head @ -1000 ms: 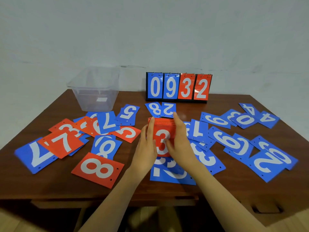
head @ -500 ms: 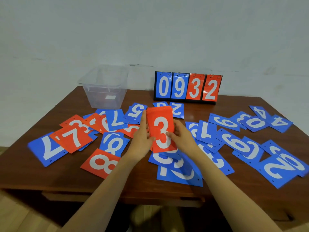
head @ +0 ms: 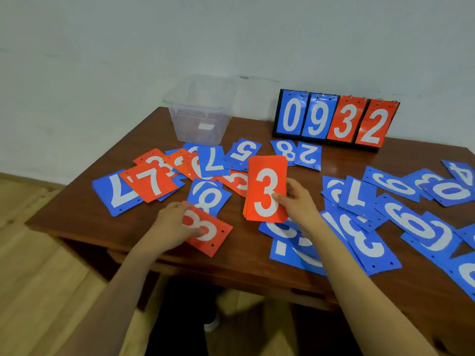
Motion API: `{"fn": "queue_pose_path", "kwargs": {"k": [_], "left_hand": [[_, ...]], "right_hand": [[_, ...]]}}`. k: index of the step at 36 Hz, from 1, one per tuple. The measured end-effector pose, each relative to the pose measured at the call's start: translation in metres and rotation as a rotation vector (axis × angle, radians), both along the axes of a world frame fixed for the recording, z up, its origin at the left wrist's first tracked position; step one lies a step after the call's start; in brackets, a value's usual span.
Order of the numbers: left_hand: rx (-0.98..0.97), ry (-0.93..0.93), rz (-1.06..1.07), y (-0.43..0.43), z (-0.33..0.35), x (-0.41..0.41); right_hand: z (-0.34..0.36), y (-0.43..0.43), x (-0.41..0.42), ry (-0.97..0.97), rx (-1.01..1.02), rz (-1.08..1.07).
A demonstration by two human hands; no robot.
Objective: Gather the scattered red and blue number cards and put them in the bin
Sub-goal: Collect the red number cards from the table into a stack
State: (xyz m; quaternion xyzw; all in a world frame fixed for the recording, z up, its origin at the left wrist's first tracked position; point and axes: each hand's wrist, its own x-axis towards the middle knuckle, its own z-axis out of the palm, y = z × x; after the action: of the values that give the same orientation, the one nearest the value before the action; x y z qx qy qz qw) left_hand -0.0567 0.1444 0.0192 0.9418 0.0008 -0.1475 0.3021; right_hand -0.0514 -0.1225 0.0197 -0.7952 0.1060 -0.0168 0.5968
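The dark brown wooden table (head: 246,265) ran out of frame at right, cutting off several loose blue number cards (head: 421,227). At its back left stood the clear plastic bin (head: 200,111), its inside too blurred to read. The right hand (head: 299,201) gripped a stack of red number cards (head: 266,194) above the table, thumb across the top "3", fingers hidden behind. The left hand (head: 174,227) pinched a red "8" card (head: 208,231) at the near edge, partly covering it.

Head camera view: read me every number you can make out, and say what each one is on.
"0932": standing scoreboard.
"3": red stack in the right hand.
"8": front red card gripped by the left hand.
"7": left red card, overlapping a blue card also reading "7".
"5", "8", "2": blue cards near the scoreboard.
Bin label: too blurred.
Others: partly covered.
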Motion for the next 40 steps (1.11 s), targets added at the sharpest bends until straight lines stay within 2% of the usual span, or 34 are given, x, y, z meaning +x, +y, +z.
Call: {"fn": "queue_pose_path", "kwargs": {"k": [2, 9, 13, 17, 21, 24, 26, 29, 34, 40], "left_hand": [[0.028, -0.005, -0.047, 0.005, 0.002, -0.001], [0.257, 0.080, -0.506, 0.000, 0.022, 0.016], [0.532, 0.051, -0.692, -0.015, 0.028, 0.032], [0.582, 0.044, -0.713, -0.023, 0.027, 0.041], [0.584, -0.057, -0.690, -0.022, 0.026, 0.043], [0.483, -0.116, -0.640, -0.014, 0.026, 0.045], [0.346, -0.098, -0.585, -0.009, 0.034, 0.042], [-0.025, -0.020, -0.435, -0.005, 0.053, 0.035], [-0.492, -0.118, -0.171, -0.019, 0.056, 0.031], [-0.728, -0.082, 0.087, -0.069, 0.030, 0.032]], "right_hand": [[0.000, 0.007, -0.002, -0.004, 0.018, 0.018], [0.002, 0.019, -0.006, 0.013, 0.027, 0.046], [0.002, 0.019, -0.010, 0.043, 0.006, 0.056], [0.001, 0.015, -0.014, 0.070, -0.015, 0.059], [-0.001, 0.011, -0.016, 0.088, -0.006, 0.039], [-0.002, 0.008, -0.017, 0.092, -0.004, 0.010], [-0.002, 0.006, -0.017, 0.084, -0.004, -0.014], [-0.002, 0.004, -0.019, 0.069, 0.003, -0.047], [0.000, 0.002, -0.022, 0.044, 0.047, -0.071], [0.002, 0.001, -0.027, 0.018, 0.134, -0.067]]}}
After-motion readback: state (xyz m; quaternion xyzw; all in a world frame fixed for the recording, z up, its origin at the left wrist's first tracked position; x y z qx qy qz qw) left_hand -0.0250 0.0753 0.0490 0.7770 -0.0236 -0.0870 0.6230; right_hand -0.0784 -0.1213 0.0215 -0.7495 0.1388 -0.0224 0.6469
